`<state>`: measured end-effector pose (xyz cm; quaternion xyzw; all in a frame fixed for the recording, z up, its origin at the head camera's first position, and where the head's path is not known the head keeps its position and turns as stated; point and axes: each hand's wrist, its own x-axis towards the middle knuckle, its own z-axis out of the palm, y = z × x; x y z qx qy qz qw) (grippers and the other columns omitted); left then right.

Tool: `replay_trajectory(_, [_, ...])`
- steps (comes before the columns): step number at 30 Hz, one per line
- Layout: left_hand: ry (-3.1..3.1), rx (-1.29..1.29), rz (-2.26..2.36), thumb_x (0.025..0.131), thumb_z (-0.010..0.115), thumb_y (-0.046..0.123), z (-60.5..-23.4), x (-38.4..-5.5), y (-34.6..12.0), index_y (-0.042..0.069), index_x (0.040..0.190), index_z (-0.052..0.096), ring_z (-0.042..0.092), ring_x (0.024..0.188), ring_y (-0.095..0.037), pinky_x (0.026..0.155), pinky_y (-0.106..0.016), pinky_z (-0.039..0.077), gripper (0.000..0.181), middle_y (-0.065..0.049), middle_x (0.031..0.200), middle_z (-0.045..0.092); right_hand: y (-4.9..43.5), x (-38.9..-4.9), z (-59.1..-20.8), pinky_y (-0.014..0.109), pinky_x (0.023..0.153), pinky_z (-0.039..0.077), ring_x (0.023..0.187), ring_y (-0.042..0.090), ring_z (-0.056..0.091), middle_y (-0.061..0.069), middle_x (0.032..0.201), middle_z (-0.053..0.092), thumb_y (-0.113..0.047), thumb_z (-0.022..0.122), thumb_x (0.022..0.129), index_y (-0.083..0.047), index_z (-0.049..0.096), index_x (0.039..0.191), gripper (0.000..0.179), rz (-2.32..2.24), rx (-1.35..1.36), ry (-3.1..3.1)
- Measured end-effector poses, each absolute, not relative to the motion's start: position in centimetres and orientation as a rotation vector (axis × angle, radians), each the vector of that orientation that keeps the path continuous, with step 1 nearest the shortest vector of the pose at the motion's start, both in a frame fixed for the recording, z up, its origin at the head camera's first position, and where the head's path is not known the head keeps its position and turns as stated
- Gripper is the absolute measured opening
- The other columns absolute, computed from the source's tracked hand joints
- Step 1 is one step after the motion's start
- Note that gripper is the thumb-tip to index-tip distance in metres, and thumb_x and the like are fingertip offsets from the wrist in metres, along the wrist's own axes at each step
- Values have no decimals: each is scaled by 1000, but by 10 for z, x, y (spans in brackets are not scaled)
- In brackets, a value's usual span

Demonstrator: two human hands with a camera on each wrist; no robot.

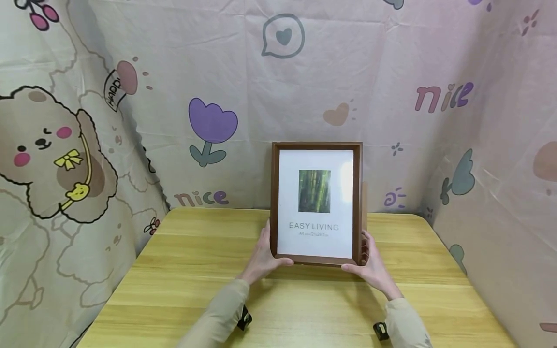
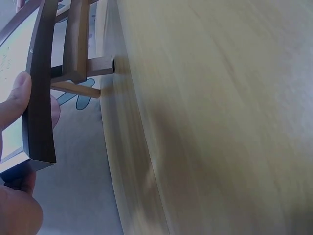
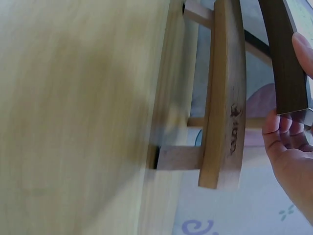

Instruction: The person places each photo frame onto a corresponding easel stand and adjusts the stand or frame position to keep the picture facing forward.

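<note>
A brown picture frame [image 1: 316,200] with a bamboo print and the words "EASY LIVING" is upright, facing me. My left hand [image 1: 263,255] grips its lower left corner, thumb over the front of the bottom edge. At the lower right corner, my right hand [image 1: 373,265] holds it the same way, fingers curled behind. A wooden easel [image 3: 227,98] with a ledge stands on the table behind the frame; in the head view only a strip of it shows at the frame's right. Both wrist views show a gap between the frame's bottom and the easel's ledge [image 2: 76,44].
The wood-grain table [image 1: 196,275] ends at a rounded far edge, close behind the easel's legs. Printed cloth [image 1: 243,72] hangs at the back and on both sides. Black wrist devices [image 1: 245,319] are at both sleeves.
</note>
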<state>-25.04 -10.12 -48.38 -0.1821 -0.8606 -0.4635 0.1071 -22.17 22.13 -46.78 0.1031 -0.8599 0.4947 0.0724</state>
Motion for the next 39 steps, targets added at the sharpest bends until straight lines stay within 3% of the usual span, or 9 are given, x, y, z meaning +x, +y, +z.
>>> replay_trajectory(4, [-2510,-580,-1363,65,95,32,-484,-254,-95,4,162,2,16,156,-39,125,-58,22,137,-16,171,9,227,-221,-469,30,92,52,113,35,58,27,132,51,-11,89,74,-2,11,158,115,1491,314,-2559])
replay_trajectory(7, [-2488,-613,-1357,65,96,30,-484,-257,-90,5,162,1,18,156,-36,125,-56,24,138,-15,170,12,232,-221,-469,22,83,52,105,26,57,24,125,53,-10,89,74,-4,11,158,115,1501,316,-2545])
replay_trajectory(17, [-2436,-724,-1303,63,96,26,-481,-268,-73,1,161,1,25,153,-36,124,-54,28,139,-20,168,17,247,-221,-471,18,81,49,97,7,53,23,120,52,-6,87,75,-1,12,157,111,1473,310,-2507])
replay_trajectory(29, [-2498,-693,-1366,66,95,26,-480,-273,-54,0,161,0,22,154,-41,124,-56,25,137,-24,168,14,261,-220,-475,12,85,45,99,2,50,22,124,50,-7,86,77,-3,10,158,111,1430,266,-2514])
replay_trajectory(35, [-2518,-698,-1392,67,93,32,-479,-277,-44,3,161,-2,17,155,-41,124,-57,25,137,-19,170,8,268,-220,-478,9,85,43,100,5,48,22,123,47,-7,87,76,-2,10,159,113,1403,240,-2510])
replay_trajectory(39, [-2523,-708,-1401,67,93,32,-479,-279,-40,8,162,-5,16,155,-40,124,-57,24,139,-15,171,6,271,-220,-479,16,88,46,101,4,47,21,123,48,-9,87,77,-3,9,159,113,1373,209,-2525])
